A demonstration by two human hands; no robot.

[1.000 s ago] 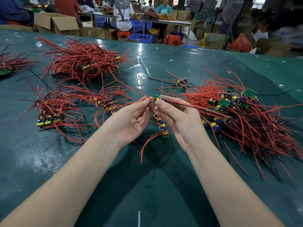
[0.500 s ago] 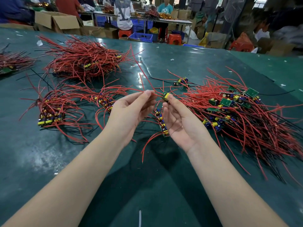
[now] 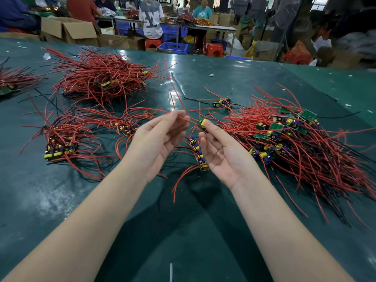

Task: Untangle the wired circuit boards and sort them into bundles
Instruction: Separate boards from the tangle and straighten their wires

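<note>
- table (image 3: 234, 231): dark green, shiny
- wires (image 3: 97, 78): mostly red, some black
- boards (image 3: 308, 114): green, with yellow and blue parts
- board (image 3: 203, 124) in the right hand (image 3: 224, 157): green with a yellow part
- stools (image 3: 213, 49): red
- crate (image 3: 173, 47): blue
- boxes (image 3: 67, 29): brown cardboard

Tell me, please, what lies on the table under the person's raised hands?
Between the left hand and right hand, a row of small circuit boards lies on the green table, red wires trailing toward the camera. The palms cover whatever else lies there.
</note>
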